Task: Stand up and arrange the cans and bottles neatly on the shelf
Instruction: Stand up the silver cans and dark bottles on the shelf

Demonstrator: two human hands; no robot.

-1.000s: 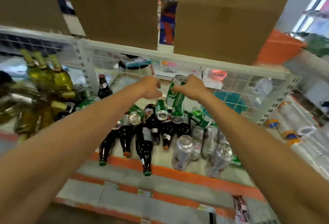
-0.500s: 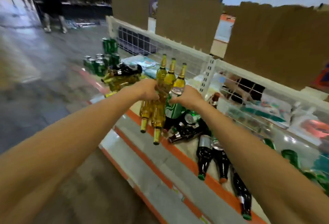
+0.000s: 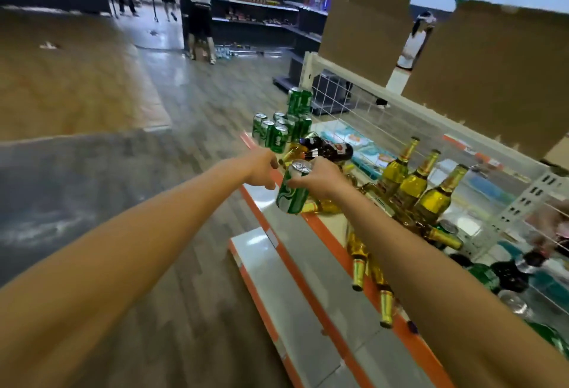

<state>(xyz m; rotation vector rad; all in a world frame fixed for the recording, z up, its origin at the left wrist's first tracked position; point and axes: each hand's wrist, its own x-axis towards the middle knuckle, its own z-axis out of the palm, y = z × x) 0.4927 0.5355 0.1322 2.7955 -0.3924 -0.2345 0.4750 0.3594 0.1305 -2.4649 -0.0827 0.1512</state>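
One green can [image 3: 292, 192] — silver top, white swirl — gripped in right hand [image 3: 321, 178]; left hand [image 3: 261, 169] empty, half-curled.

Green can [image 3: 292, 192] farther left along shelf [image 3: 311, 267]
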